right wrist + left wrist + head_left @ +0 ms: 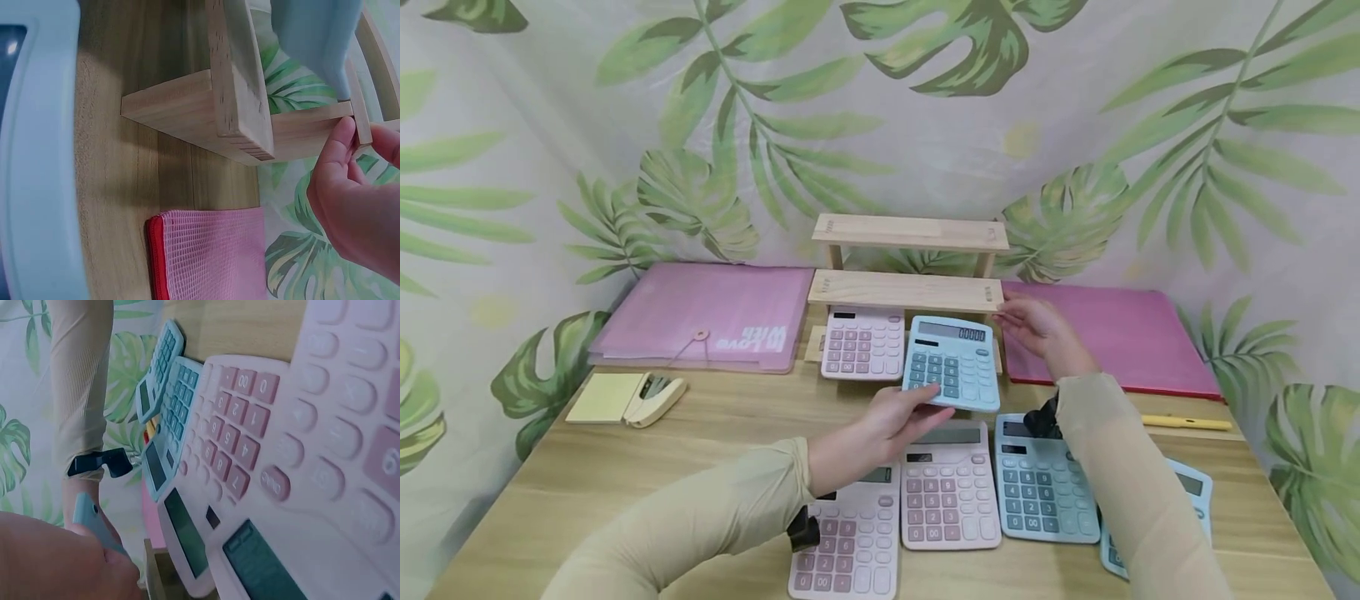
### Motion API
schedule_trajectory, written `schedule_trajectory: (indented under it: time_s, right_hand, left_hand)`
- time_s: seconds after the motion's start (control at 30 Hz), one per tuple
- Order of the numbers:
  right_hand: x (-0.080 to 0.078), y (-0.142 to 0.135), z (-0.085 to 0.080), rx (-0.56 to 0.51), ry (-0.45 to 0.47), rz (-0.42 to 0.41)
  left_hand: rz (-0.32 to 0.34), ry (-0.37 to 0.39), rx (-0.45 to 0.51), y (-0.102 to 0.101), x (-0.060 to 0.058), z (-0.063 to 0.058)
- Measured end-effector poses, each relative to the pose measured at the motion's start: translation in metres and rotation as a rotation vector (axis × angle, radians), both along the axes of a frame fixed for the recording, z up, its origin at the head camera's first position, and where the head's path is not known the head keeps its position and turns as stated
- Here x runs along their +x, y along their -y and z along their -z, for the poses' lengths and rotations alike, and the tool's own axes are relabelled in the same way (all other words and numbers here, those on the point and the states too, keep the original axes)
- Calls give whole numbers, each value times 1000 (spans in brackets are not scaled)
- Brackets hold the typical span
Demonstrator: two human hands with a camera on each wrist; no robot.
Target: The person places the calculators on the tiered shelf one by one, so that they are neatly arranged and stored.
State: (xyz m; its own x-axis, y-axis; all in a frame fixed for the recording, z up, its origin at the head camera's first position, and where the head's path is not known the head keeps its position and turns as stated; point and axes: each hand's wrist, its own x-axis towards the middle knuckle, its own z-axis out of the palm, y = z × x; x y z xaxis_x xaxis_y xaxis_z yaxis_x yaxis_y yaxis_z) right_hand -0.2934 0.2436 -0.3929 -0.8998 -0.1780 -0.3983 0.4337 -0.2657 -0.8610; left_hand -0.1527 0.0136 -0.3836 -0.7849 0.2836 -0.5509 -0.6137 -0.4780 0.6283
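My left hand [880, 429] grips a light blue calculator [964, 360] by its lower edge, thumb over the keys. The calculator is tilted in front of the wooden tiered rack [906, 290], its screen lit. Beside it, a pink calculator [863, 343] leans on the rack's lowest tier. With my right hand [1041, 329] I pinch the right end of the rack's middle shelf; in the right wrist view the thumb and fingers lie on either side of that board [360, 122]. The left wrist view shows only a corner of the held calculator [94, 519], partly behind the hand.
Pink calculators [951, 500] and blue calculators [1045, 496] lie in a row on the desk below the hands. A lilac folder [700, 308], sticky notes [597, 398] and a cream stapler [658, 404] are at left; a magenta folder [1120, 337] and yellow pen [1187, 422] at right.
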Motion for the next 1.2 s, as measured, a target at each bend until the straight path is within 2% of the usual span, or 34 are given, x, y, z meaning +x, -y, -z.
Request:
schedule_trajectory:
  time_s: [0.1, 0.3, 0.5, 0.83, 1.03, 1.2]
  right_hand:
    - [-1, -1, 1, -9, -1, -3]
    - [-1, -2, 1, -17, -7, 0]
    - [-2, -2, 4, -40, 4, -4]
    - [-4, -5, 5, -46, 18, 12]
    - [-5, -4, 5, -53, 19, 8]
    - [-5, -5, 6, -62, 9, -5]
  left_hand:
    - [-35, 17, 8, -4, 0, 1]
    - [-58, 30, -9, -8, -4, 8]
    - [-26, 28, -98, -12, -12, 21]
    - [-11, 16, -122, -16, -20, 30]
    - [1, 25, -184, -15, -33, 36]
    - [15, 37, -189, -15, -43, 37]
